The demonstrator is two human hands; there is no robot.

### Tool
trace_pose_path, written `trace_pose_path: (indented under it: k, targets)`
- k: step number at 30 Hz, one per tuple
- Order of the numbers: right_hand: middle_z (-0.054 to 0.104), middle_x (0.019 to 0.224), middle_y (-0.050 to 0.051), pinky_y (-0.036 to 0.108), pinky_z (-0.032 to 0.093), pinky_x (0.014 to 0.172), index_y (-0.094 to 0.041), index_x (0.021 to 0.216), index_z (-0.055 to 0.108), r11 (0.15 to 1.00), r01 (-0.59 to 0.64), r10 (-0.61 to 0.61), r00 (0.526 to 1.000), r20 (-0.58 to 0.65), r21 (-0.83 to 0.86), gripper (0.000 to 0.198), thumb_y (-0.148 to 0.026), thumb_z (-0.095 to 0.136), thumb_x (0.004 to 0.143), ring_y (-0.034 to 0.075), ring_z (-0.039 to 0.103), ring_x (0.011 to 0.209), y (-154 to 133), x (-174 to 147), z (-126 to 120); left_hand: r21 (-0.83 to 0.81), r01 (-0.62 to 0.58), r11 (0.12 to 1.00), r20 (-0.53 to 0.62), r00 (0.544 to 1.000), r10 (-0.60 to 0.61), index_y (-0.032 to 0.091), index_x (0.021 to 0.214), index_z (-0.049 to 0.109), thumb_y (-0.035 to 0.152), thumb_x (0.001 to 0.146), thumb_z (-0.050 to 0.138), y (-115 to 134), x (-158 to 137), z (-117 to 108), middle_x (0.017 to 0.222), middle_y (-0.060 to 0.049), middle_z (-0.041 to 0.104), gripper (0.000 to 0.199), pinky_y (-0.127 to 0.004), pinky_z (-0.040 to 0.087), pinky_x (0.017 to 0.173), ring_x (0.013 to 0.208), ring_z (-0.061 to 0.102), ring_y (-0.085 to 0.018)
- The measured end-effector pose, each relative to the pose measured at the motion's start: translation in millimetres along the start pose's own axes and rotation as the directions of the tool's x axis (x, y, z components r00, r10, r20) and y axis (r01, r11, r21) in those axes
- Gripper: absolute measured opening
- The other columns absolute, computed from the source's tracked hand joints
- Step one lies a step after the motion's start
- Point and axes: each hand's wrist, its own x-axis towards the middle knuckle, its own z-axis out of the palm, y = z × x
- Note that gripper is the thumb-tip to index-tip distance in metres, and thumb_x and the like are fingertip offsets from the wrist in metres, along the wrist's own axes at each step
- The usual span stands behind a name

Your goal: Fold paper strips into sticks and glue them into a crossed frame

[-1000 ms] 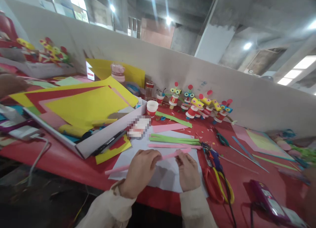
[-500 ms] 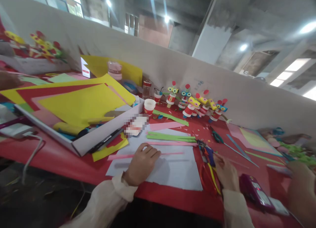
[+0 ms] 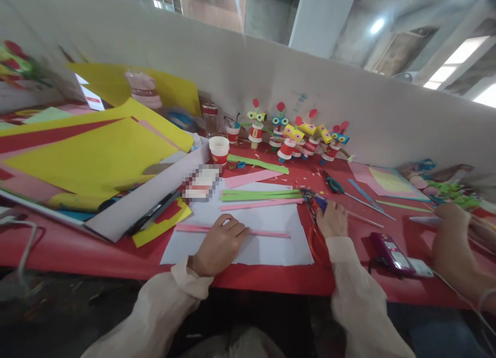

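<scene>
Pink strip (image 3: 270, 234), seen in the head view, lies across the white sheet (image 3: 267, 253) on the red bench (image 3: 271, 281), running roughly from nine to three o'clock and passing beneath the left hand (image 3: 220, 245). That hand's fingers are bent over the strip; whether they pinch it or only press it, I cannot tell.

Taking the left hand as the dial's centre, the right hand (image 3: 332, 221) is near three o'clock, touching a cluster of tools with a blue handle (image 3: 321, 203) and a red handle (image 3: 318, 244). Its fingers curve downward, but I cannot tell whether they close around anything.

Green strips (image 3: 261, 195) lie on the sheet between one and two o'clock. At twelve stands a white-and-red cup (image 3: 219, 154); at one, craft figures (image 3: 287, 147); at ten, a white box (image 3: 149, 195) with yellow paper (image 3: 89, 156). Toward three, beyond the right hand, lie a purple device (image 3: 389, 253) and another person's hand (image 3: 451, 236).
</scene>
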Motion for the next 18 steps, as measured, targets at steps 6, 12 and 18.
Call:
trace_pose_path:
  k: [6, 12, 18]
  targets:
    - [0.067, 0.099, 0.005, 0.034, 0.037, 0.083, -0.026, 0.103, 0.064, 0.686, 0.663, -0.707, 0.704, 0.063, 0.300, 0.020, -0.031, 0.053, 0.088, 0.021, 0.057, 0.095, -70, -71, -12, -0.057, 0.032, 0.998, -0.028, 0.999, -0.034, 0.017, 0.086, 0.062, 0.008, 0.086, 0.045, 1, 0, 1, 0.074, -0.002, 0.061, 0.019, -0.038, 0.040, 0.083, 0.076, 0.054, -0.017]
    - [0.068, 0.073, 0.002, 0.032, 0.033, 0.077, -0.022, 0.084, 0.069, 0.610, 0.742, -0.736, 0.661, -0.150, 0.278, 0.018, -0.016, 0.053, 0.088, 0.016, 0.058, 0.072, -84, -104, 8, -0.042, 0.143, 0.989, -0.066, 0.987, -0.145, 0.019, 0.076, 0.060, 0.011, 0.085, 0.047, -1, -2, 4, 0.072, 0.000, 0.059, 0.017, -0.038, 0.038, 0.087, 0.072, 0.052, -0.015]
    - [0.070, 0.078, 0.005, 0.032, 0.040, 0.075, -0.022, 0.081, 0.070, 0.673, 0.627, -0.564, 0.778, -0.276, 0.393, 0.030, -0.036, 0.046, 0.092, 0.019, 0.061, 0.076, -53, -82, 25, -0.023, 0.400, 0.916, -0.178, 0.900, -0.397, 0.022, 0.078, 0.061, 0.009, 0.088, 0.043, -2, 0, -2, 0.075, 0.002, 0.061, 0.024, -0.044, 0.028, 0.097, 0.081, 0.053, -0.016]
